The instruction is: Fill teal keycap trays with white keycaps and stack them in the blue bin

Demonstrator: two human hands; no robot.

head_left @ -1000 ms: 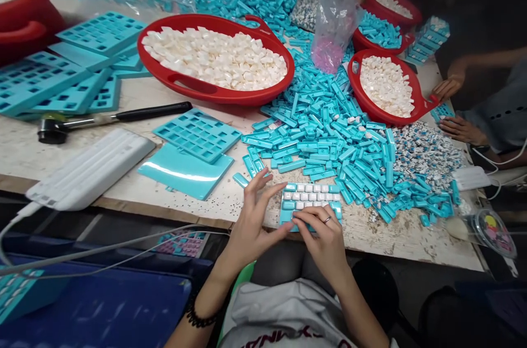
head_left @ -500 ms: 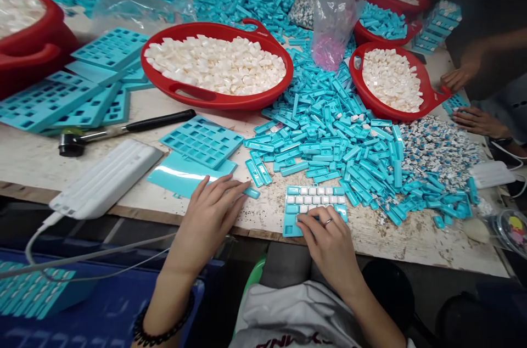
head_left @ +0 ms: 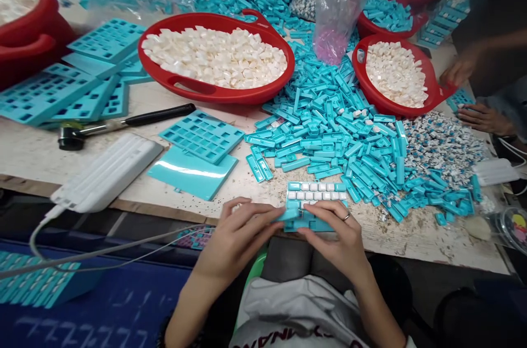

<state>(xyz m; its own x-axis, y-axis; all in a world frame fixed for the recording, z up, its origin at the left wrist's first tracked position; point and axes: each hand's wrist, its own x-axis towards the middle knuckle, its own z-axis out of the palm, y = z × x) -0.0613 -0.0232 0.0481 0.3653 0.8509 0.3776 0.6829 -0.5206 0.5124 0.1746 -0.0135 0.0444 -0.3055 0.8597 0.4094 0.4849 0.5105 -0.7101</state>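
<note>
A small turquoise toy keyboard (head_left: 341,187) with rows of white and blue keys lies at the table's front edge. Between the fingertips of my left hand (head_left: 234,233) is a long blue keycap (head_left: 290,212), held over the board's left side. My right hand (head_left: 343,235) grips the board from the right, its thumb at the front edge and its fingertips on the lower keys. Those fingers hide part of the lower rows. Behind the board spreads a heap of long blue keycaps (head_left: 325,145).
Red baskets of white keycaps (head_left: 185,95) (head_left: 432,98) stand behind. To the left lie turquoise key frames (head_left: 201,134), a black-handled mallet (head_left: 160,116) and a white power strip (head_left: 109,172) with a cable. Small white-and-blue parts (head_left: 442,145) and another person's hand (head_left: 486,119) are at the right.
My left hand has moved right with the blue keycap, from beside the turquoise sheet to the keyboard. My right hand has shifted slightly, its thumb and fingers now wider apart over the board.
</note>
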